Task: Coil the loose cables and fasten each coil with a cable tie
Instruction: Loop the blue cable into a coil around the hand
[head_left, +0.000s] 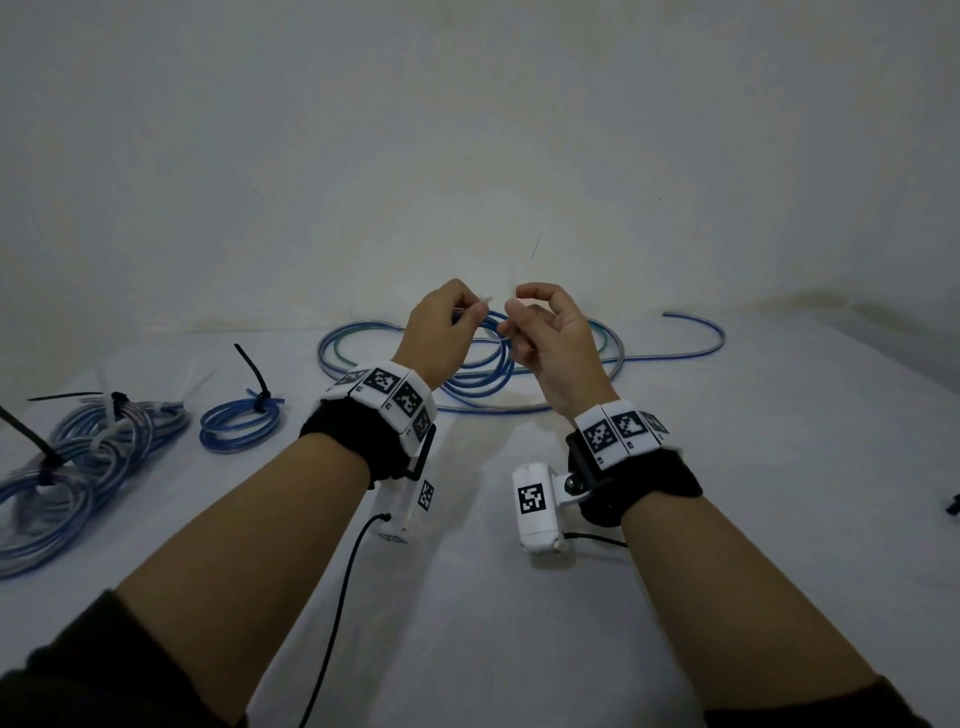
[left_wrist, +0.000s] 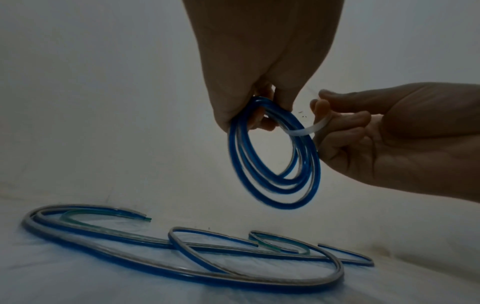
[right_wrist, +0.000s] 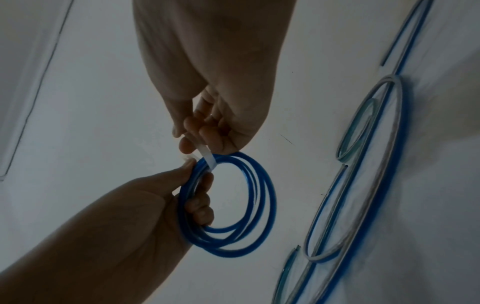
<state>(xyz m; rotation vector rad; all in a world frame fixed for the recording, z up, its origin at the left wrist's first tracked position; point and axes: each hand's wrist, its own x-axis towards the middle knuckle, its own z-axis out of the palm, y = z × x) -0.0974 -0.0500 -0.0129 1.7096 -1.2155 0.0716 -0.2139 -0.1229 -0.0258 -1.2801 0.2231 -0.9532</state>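
A small coil of blue cable (left_wrist: 235, 152) hangs in the air above the white table, and my left hand (head_left: 475, 312) grips its top between thumb and fingers. A white cable tie (left_wrist: 303, 131) loops round the coil's strands. My right hand (head_left: 511, 312) pinches the tie's free end just right of the coil. In the right wrist view the tie (right_wrist: 207, 156) runs from my right fingertips (right_wrist: 189, 127) down to the coil (right_wrist: 270, 197), held by my left hand (right_wrist: 145, 205). Loose blue and clear cables (head_left: 696, 338) lie on the table behind the hands.
At the left lie a small blue coil (head_left: 241, 421) fastened with a black tie and a heap of larger tied coils (head_left: 93, 452). A pale wall closes the back. A small dark object (head_left: 953, 504) shows at the right edge. More loose cable (left_wrist: 182, 273) lies below the held coil.
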